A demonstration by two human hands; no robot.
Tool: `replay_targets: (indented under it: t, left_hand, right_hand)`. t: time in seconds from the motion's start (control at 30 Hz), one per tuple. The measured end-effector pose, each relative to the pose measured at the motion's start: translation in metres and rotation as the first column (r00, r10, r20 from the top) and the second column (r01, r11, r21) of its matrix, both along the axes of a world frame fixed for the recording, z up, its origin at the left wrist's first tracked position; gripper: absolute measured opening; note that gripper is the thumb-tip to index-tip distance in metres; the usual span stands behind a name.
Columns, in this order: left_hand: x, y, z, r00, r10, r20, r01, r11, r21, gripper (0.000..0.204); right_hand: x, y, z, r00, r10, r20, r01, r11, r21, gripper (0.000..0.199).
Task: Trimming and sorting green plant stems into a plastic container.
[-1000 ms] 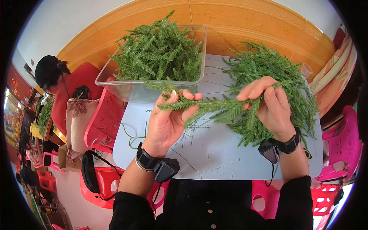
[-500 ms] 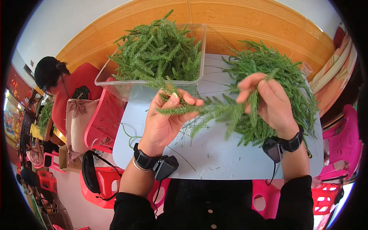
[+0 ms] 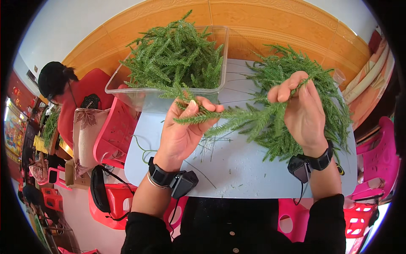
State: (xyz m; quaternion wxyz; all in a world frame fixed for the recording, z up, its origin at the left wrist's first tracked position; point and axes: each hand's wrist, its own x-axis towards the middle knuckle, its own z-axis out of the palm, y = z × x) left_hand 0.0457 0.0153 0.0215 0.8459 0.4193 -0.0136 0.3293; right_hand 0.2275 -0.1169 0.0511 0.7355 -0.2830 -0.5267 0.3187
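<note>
Sprig (image 3: 247,116): held up over the table (image 3: 249,182), its side shoots hanging between left hand (image 3: 177,135) and right hand (image 3: 306,116).
Left hand: thumb and fingers closed on one end, palm turned up; tips of green stick out on both sides of the pinch.
Right hand: thumb and fingertips pinched together on the other end, a bit of green poking out above; the curled fingers partly hide the contact.
Wrists: black bands (image 3: 319,158) on both, each with a dark box hanging inward, the two well apart.
Room: widest between the forearms, where the table carries crumbs (image 3: 230,172) and a thin stem (image 3: 201,175) as far as its straight near edge.
Right side: tighter; a pile (image 3: 336,112) of greenery lies just behind the right hand and spreads close to the table's right edge.
Far left: a clear tub (image 3: 203,92), heaped above its rim with greenery, juts past the left edge; its front rim is near the left fingers.
Beyond: tiled wall (image 3: 270,25) behind, red chair (image 3: 112,133) left, pink chair (image 3: 380,154) right.
</note>
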Motion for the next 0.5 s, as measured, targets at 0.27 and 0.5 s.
replay_targets:
  t: [0.27,0.5]
  left_hand:
    - [0.002,0.002,-0.009,0.996,-0.086,0.031,0.078,0.974,0.214,0.024]
    - [-0.007,0.001,-0.008,0.964,-0.189,-0.184,0.236,0.932,0.275,0.020]
  right_hand:
    - [-0.006,-0.003,-0.010,0.996,0.056,0.069,-0.036,0.966,-0.258,0.014]
    - [-0.007,-0.006,-0.005,0.947,0.296,0.122,-0.223,0.884,-0.411,0.012]
